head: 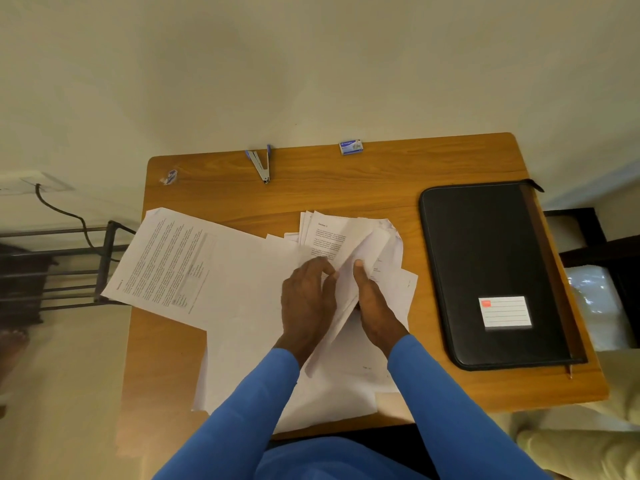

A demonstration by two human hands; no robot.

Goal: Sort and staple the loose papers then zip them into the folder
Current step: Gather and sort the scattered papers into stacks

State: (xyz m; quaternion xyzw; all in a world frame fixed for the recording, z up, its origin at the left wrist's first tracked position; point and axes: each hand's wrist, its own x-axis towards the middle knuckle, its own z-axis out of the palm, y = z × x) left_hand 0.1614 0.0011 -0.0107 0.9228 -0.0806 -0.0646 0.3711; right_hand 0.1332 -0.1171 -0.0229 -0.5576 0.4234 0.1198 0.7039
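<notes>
The black folder (485, 271) lies flat and closed on the wooden table (346, 188), its white label (505, 311) facing up. Just left of the folder, both my hands are on a few sheets (356, 251) lifted out of the loose papers (249, 323). My left hand (306, 296) has its fingers curled, pinching one edge of those sheets. My right hand (372, 299), the nearer of the two to the folder, grips them from the other side with the thumb pressed on the paper, so they stand bent between my palms. The rest of the pile spreads flat to the left of the folder, some sheets overlapping, and a printed page (162, 261) on the side farthest from the folder hangs over the table edge. Beyond the folder's far left corner, along the table's back edge, sit a small staple box (351, 147), then the stapler (260, 163), lying open, and farthest from the folder a small blue and white wrapper (169, 177)
</notes>
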